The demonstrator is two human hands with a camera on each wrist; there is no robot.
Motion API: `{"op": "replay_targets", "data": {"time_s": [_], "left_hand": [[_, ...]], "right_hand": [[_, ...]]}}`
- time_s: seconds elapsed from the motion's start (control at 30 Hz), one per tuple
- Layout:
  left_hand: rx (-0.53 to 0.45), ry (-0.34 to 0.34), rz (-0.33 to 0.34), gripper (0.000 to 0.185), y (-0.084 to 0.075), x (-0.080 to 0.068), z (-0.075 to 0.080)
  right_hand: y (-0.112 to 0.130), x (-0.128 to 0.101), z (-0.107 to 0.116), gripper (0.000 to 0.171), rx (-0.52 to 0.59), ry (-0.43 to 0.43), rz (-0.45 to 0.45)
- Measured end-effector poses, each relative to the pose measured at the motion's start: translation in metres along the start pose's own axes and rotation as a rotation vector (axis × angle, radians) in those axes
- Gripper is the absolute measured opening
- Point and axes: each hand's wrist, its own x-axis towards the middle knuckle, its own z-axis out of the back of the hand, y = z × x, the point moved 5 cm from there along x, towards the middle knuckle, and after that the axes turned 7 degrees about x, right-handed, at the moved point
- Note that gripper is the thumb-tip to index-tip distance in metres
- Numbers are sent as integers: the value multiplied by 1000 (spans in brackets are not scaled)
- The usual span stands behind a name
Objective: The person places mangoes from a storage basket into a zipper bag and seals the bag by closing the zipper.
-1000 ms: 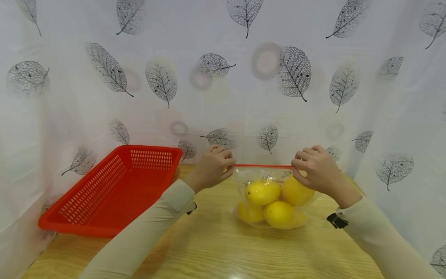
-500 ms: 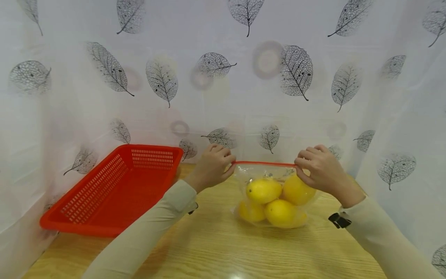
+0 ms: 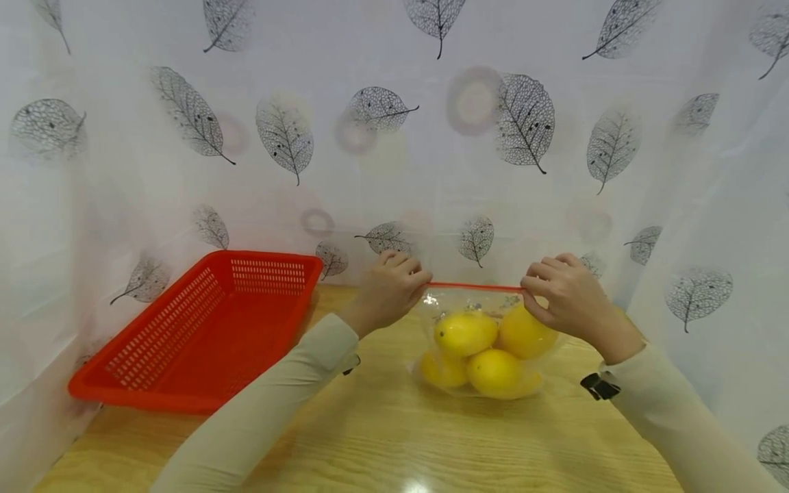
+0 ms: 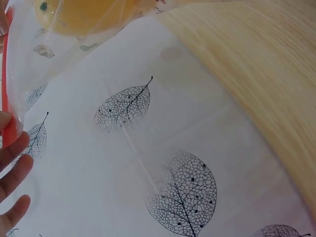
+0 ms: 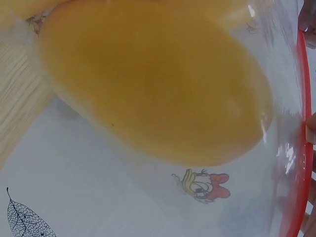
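A clear zip bag [image 3: 481,342] of yellow mangoes [image 3: 465,333] is stood upright on the wooden bench [image 3: 382,438], toward its far right part. Its red zip strip [image 3: 474,286] is held taut at the top: the left end is pinched by the curled fingers of the left hand [image 3: 391,291], the right end by those of the right hand [image 3: 564,298]. To the left, a red slotted basket [image 3: 203,335] is set on the bench. Behind everything, a leaf-printed white curtain [image 3: 394,137] is hung.

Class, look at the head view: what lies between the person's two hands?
Between the left hand and right hand runs the bag's red zip strip, seen in the head view.
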Motion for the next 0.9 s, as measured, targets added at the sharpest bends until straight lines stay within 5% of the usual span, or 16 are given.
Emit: {"op": "replay_targets", "data": {"time_s": [0.9], "left_hand": [[-29,-2,-12,13,1,-2,2]], "right_hand": [[-7,-12,9,46,5,-28,-15]]}}
